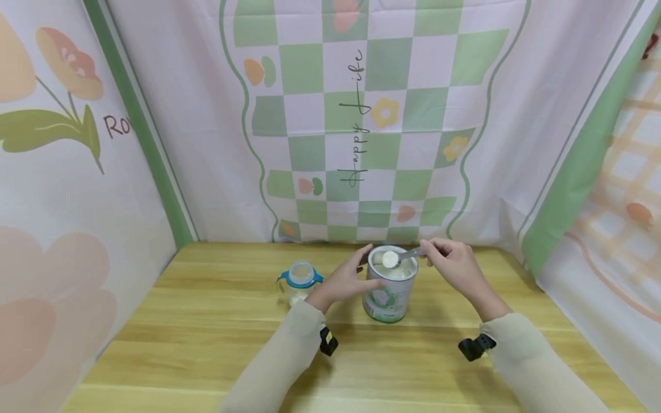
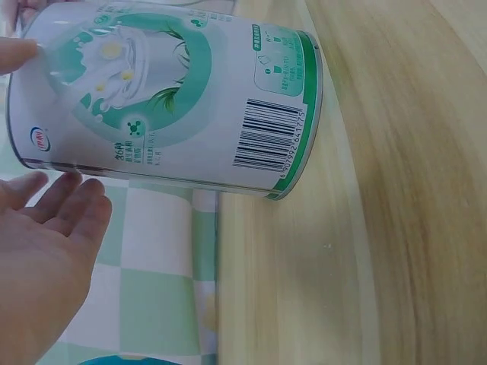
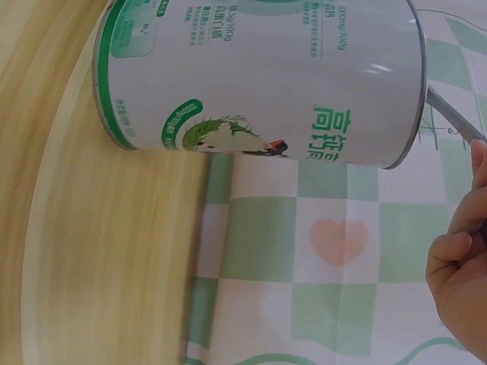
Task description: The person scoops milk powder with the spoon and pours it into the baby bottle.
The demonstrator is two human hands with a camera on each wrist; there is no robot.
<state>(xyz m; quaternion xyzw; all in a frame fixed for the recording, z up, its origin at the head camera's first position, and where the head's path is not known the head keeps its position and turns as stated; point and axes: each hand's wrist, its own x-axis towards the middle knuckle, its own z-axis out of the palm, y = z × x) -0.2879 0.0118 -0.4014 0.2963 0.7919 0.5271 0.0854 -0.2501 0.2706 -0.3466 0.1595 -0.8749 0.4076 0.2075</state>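
A white and green milk powder can (image 1: 388, 304) stands upright and uncovered on the table, with pale powder inside. My left hand (image 1: 345, 281) holds it from the left, thumb across the front and fingers along the far side near the rim. My right hand (image 1: 454, 265) pinches the grey handle of a measuring scoop (image 1: 410, 253) at the can's right. Over the can's mouth, the scoop's bowl is heaped with white powder. In the right wrist view, part of the scoop handle (image 3: 455, 115) shows past the rim, while its bowl is hidden.
Left of the can stands a clear cup with a blue collar (image 1: 302, 279) and blue handles, its lower part partly behind my left wrist. The wooden table (image 1: 206, 327) ends at a checked cloth backdrop (image 1: 341, 155). Cloth also hangs at both sides.
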